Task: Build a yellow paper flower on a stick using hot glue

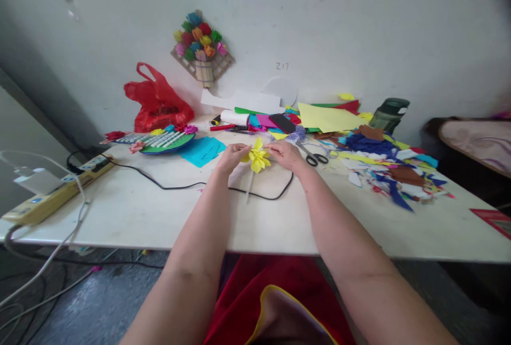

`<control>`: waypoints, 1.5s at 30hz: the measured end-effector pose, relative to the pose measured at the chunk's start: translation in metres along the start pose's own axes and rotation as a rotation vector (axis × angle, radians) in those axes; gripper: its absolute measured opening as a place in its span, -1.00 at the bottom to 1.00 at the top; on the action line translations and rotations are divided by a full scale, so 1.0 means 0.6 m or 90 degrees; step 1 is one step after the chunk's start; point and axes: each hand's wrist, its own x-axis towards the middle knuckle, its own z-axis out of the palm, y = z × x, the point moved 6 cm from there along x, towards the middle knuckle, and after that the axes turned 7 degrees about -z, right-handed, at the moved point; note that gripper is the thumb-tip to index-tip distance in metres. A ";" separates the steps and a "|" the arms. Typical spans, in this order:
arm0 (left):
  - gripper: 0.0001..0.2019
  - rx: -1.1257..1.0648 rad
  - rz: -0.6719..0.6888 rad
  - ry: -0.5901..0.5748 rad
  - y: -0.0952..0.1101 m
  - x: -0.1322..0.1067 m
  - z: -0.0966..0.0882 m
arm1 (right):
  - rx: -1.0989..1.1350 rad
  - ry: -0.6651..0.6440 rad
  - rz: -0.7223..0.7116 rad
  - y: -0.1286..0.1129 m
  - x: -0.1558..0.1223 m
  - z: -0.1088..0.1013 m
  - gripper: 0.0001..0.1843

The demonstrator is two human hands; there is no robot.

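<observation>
A yellow paper flower (259,156) with a thin white stem (249,188) is held up over the table between my two hands. On its left side my left hand (233,157) pinches a petal, fingers closed. My right hand (285,154) grips the flower's right edge with its fingertips. The stem points down toward me. Just right of my right hand lie black-handled scissors (317,159). Blue paper (203,152) lies left of my left hand. A black cord (271,197) runs across the tabletop below the flower.
Paper scraps (393,169) cover the table's right side, near a dark green bottle (390,114). A red plastic bag (159,103) and a green disc with paper rolls (170,142) stand at the back left. A power strip (59,190) lies along the left edge.
</observation>
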 end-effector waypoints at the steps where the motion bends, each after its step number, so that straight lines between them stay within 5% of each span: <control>1: -0.56 -0.003 -0.003 -0.005 0.001 -0.001 0.001 | 0.017 -0.001 0.010 0.003 0.000 0.001 -0.69; 12: -0.55 -0.014 -0.016 -0.078 -0.003 0.000 0.010 | 0.213 0.045 0.049 0.018 0.004 -0.001 -0.76; 17: -0.57 -0.017 -0.036 -0.090 -0.007 -0.001 0.011 | 0.252 -0.022 0.059 0.021 -0.001 0.009 -0.75; 22: -0.58 -0.016 -0.038 -0.105 -0.009 -0.001 0.013 | 0.243 -0.101 0.100 0.018 -0.006 0.014 -0.69; 45: -0.67 -0.101 -0.071 -0.121 -0.020 0.000 0.016 | 0.017 -0.118 0.061 -0.023 0.006 -0.014 -0.67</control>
